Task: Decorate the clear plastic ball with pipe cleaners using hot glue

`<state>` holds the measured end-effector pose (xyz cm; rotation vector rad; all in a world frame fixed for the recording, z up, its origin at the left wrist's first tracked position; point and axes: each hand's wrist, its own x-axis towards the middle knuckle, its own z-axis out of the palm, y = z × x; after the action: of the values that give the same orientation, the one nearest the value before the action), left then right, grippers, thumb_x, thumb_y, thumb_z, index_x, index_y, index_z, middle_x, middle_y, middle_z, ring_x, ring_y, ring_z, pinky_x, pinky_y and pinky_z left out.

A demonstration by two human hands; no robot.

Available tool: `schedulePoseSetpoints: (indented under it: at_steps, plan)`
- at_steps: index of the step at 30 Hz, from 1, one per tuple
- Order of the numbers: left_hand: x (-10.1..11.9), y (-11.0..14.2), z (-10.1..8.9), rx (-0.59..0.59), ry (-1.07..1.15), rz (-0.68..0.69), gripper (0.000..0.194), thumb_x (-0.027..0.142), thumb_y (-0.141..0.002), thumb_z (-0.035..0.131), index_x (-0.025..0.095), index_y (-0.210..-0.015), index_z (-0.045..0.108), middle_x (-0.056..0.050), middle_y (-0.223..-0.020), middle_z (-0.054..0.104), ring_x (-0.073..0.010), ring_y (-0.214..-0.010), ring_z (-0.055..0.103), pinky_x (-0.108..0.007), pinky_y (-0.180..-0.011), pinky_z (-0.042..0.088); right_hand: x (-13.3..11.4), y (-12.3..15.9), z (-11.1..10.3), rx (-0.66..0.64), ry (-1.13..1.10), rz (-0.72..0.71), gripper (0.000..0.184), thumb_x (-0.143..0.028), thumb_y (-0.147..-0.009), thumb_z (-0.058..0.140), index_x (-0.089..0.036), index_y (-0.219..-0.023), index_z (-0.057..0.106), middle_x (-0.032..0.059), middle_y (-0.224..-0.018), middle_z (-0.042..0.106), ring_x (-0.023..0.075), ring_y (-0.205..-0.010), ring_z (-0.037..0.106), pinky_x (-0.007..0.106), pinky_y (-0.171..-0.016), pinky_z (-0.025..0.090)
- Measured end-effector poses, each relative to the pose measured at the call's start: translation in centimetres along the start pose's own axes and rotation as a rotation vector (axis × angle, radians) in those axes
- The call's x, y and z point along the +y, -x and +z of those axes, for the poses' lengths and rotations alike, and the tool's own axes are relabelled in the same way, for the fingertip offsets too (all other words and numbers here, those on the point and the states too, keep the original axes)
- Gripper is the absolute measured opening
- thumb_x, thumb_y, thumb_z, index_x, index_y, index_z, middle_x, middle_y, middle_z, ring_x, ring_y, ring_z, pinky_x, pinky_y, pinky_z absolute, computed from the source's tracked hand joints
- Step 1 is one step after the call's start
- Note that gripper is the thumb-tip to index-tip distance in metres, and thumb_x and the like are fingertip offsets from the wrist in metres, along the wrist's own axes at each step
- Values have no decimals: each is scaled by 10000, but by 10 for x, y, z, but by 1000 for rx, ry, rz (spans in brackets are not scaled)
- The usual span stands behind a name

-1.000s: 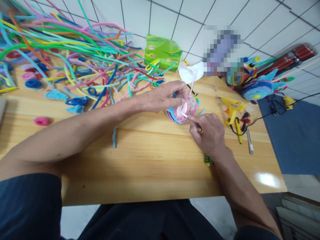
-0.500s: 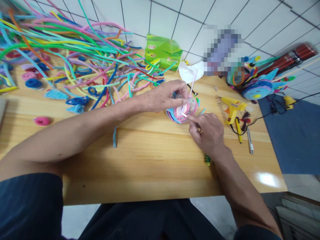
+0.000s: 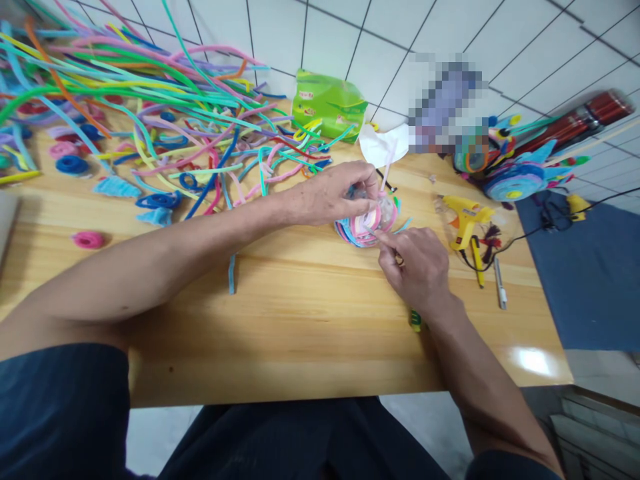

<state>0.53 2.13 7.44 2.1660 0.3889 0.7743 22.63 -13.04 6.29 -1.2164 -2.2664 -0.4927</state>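
Note:
My left hand [image 3: 345, 193] is closed, thumb and fingers pinching the upper edge of a round pink, white and blue craft piece [image 3: 361, 235] made of coiled pipe cleaners. A clear rounded part and a pale pink stem [image 3: 387, 167] show beside the fingers. My right hand [image 3: 417, 267] is closed round a tool with a pointed metal blade [image 3: 370, 231]; its index finger stretches toward the tip, which meets the face of the craft piece. Most of the tool is hidden in the palm. Just below that hand a green and yellow end [image 3: 415, 321] shows; whether it belongs to the tool, I cannot tell.
Loose pipe cleaners [image 3: 165, 93] heap along the left and back. A green packet [image 3: 327, 107] leans on the tiled wall. At right lie a yellow glue gun [image 3: 465, 217] with its cord, a yellow cutter [image 3: 477, 262], a white pen-like tool [image 3: 500, 283] and finished-looking coiled crafts [image 3: 515, 179].
Both hands keep nearly the same hold and place. The blade glints less brightly against the craft piece. The whole view has shifted very slightly.

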Motion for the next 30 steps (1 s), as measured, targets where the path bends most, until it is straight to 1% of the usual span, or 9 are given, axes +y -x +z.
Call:
schedulePoseSetpoints:
  at_steps: [3,8,14,17,20,24,30]
  plan:
    - [1,0,0,1,-4,4,68,217,-976,676,206,-1044,678,-60,-1117,769,-162,-973,671,-299,-892,532,1,1,0,-20,-14,15,398,-43,-912,616,-287,-1218,689,-20,-780,673,216,-747,619,384,-739,437]
    - [1,-1,0,2,0,-4,68,212,-974,677,200,-1041,678,-61,-1105,768,-160,-961,668,-297,-889,533,-1,-1,0,23,-39,-12,417,-24,-921,613,-278,-1247,669,-23,-783,669,213,-741,601,373,-727,423]
    - [0,-1,1,2,3,-3,75,202,-976,676,194,-1051,680,-61,-1105,761,-162,-972,670,-305,-904,538,-2,-3,0,35,-15,-28,378,-33,-958,609,-271,-1249,650,-29,-778,660,209,-732,612,366,-719,434]
    - [0,-1,1,3,6,-3,75,205,-979,675,195,-1052,681,-63,-1111,763,-162,-969,671,-306,-903,541,-2,-2,0,16,-7,-9,372,-38,-953,607,-275,-1235,661,-29,-773,655,206,-721,609,368,-723,438]
    - [1,-1,1,2,4,-9,69,208,-978,674,199,-1045,683,-63,-1110,767,-165,-967,674,-308,-898,543,-1,-1,0,-2,-19,15,398,-40,-933,611,-285,-1240,675,-27,-776,661,208,-725,609,373,-730,433]
    - [1,-1,1,6,-7,-10,72,217,-974,670,202,-1043,688,-65,-1117,771,-167,-976,680,-306,-896,543,-1,0,1,25,-35,-2,428,-32,-938,611,-287,-1278,662,-33,-768,645,206,-716,587,371,-722,423]
    - [-1,0,0,9,-9,-2,89,216,-968,673,205,-1055,687,-59,-1124,779,-165,-984,690,-293,-886,542,-1,2,3,42,-88,5,479,-29,-932,615,-293,-1330,651,-25,-825,703,200,-738,637,370,-738,459]
